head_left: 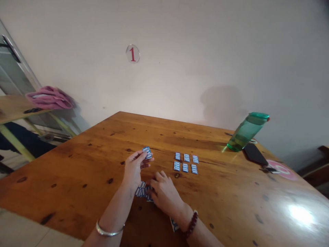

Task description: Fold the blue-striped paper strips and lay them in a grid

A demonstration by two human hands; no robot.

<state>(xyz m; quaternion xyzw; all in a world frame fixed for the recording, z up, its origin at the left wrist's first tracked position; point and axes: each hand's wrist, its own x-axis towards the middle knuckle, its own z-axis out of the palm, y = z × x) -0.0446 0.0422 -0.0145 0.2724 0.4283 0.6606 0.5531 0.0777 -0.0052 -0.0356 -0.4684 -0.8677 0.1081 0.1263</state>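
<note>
My left hand (135, 167) is closed with a pinch on a small stack of blue-and-white cards (147, 152), raised above the tabletop. Below it, a loose pile of the same small cards (140, 189) lies spread on the wood. My right hand (166, 192) is low over that pile, its fingers bent and drawn together at the cards; whatever is between the fingertips is hidden. To the right lie two rows of small cards (185, 163), three in each row, apart from both hands. Another card (174, 224) shows partly from under my right wrist.
The wooden table (102, 154) reaches toward a white wall. A green bottle (248, 132) leans at the far right, near a dark phone-like object (255, 154), keys (268, 169) and a pink round mat (285, 169). A pink cloth (50, 97) lies on another table at left.
</note>
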